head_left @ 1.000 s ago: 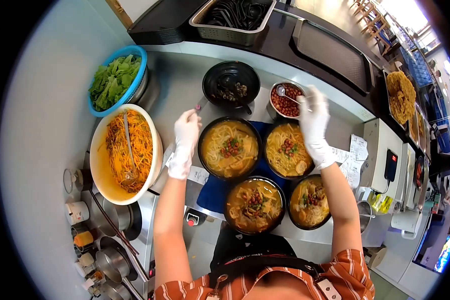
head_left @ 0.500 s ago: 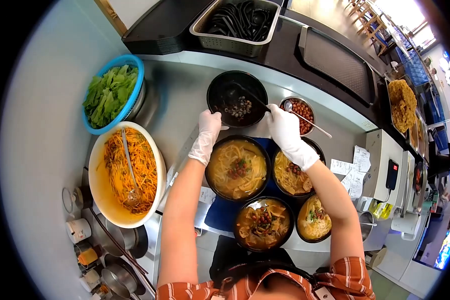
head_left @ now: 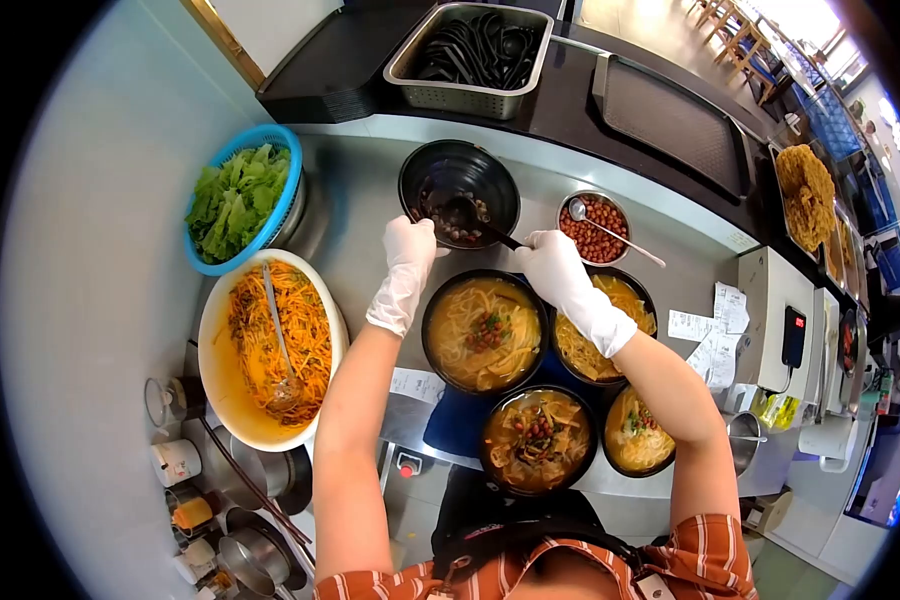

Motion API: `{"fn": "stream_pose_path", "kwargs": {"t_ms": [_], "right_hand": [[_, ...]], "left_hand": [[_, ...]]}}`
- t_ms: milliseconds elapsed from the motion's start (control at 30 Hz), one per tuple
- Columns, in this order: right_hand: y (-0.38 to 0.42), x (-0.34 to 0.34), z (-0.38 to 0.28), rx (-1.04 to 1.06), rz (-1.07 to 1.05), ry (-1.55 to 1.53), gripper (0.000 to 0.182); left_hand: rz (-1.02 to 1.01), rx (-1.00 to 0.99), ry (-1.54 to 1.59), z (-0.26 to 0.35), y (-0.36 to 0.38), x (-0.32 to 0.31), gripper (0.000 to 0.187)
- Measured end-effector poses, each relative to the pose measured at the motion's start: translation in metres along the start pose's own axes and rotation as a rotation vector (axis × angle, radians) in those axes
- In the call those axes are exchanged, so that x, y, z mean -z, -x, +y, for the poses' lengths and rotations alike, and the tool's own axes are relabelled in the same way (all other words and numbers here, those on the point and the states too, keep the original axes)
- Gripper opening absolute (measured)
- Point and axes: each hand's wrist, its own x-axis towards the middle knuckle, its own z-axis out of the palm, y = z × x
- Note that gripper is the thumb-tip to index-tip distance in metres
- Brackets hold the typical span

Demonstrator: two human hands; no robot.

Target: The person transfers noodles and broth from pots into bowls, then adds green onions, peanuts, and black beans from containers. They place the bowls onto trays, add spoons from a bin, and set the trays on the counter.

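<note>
Both my hands wear thin white gloves. My right hand point(head_left: 555, 268) grips the handle of a black ladle point(head_left: 467, 217) whose scoop rests inside a black bowl point(head_left: 459, 165) with a few brown bits at its bottom. My left hand point(head_left: 410, 247) holds the near left rim of that black bowl. Just in front of my hands stand several black bowls of noodle soup: one with peanuts on top point(head_left: 484, 332), one partly under my right wrist point(head_left: 625, 300), and two nearer me point(head_left: 538, 440) point(head_left: 640, 435).
A small steel bowl of peanuts point(head_left: 598, 229) with a spoon sits right of the black bowl. At left are a blue basket of lettuce point(head_left: 238, 195) and a white basin of orange shredded vegetables point(head_left: 270, 345). A steel tray of black spoons point(head_left: 470, 45) stands behind.
My right hand left the spoon in the peanut bowl, moved left and took the black ladle in the black bowl. My left hand rose to the black bowl's rim.
</note>
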Motion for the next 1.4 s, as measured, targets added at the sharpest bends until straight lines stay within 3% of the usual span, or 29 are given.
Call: {"fn": "stream_pose_path", "kwargs": {"t_ms": [67,233,300,367,433,500,567,767,833,867,1033,1100,1233,1400], "right_hand": [[-0.002,0.009,-0.010,-0.245,-0.145,-0.228,0.023],[0.004,0.005,-0.016,-0.307,-0.139,-0.359,0.018],[0.009,0.009,-0.030,-0.422,-0.191,-0.495,0.018],[0.016,0.026,-0.046,-0.452,-0.226,-0.535,0.016],[0.021,0.047,-0.060,-0.728,-0.445,-1.040,0.015],[0.012,0.024,-0.035,-0.727,-0.323,-0.963,0.014],[0.015,0.025,-0.034,-0.716,-0.267,-0.890,0.013],[0.023,0.003,-0.024,-0.460,-0.246,-0.599,0.020],[0.017,-0.012,-0.009,-0.244,-0.215,-0.474,0.017],[0.016,-0.011,-0.005,-0.242,-0.214,-0.475,0.017],[0.026,0.026,-0.030,-0.650,-0.407,-0.879,0.011],[0.034,0.030,-0.030,-0.615,-0.402,-0.883,0.013],[0.056,0.044,-0.020,-0.351,-0.229,-0.686,0.020],[0.096,0.061,0.015,-0.077,-0.116,-0.327,0.024]], "left_hand": [[0.053,-0.090,-0.046,0.001,0.012,-0.003,0.019],[0.132,-0.141,-0.121,0.004,0.043,-0.008,0.020],[0.219,-0.313,-0.347,0.001,0.053,-0.008,0.021],[0.210,-0.335,-0.294,-0.003,0.062,-0.008,0.021],[0.217,-0.363,-0.303,-0.011,0.067,-0.007,0.023],[0.219,-0.374,-0.351,-0.025,0.066,-0.006,0.023],[0.120,-0.316,0.110,-0.042,0.063,-0.005,0.019],[0.100,-0.244,0.184,-0.045,0.074,0.001,0.015],[0.112,-0.289,0.124,-0.046,0.078,0.003,0.015],[0.123,-0.333,0.064,-0.047,0.080,0.004,0.015],[0.125,-0.306,0.124,-0.042,0.088,0.011,0.014],[0.117,-0.277,0.163,-0.042,0.088,0.014,0.014],[0.133,-0.159,0.319,-0.037,0.091,0.028,0.015],[0.281,-0.188,0.169,-0.039,0.093,0.056,0.017]]}}
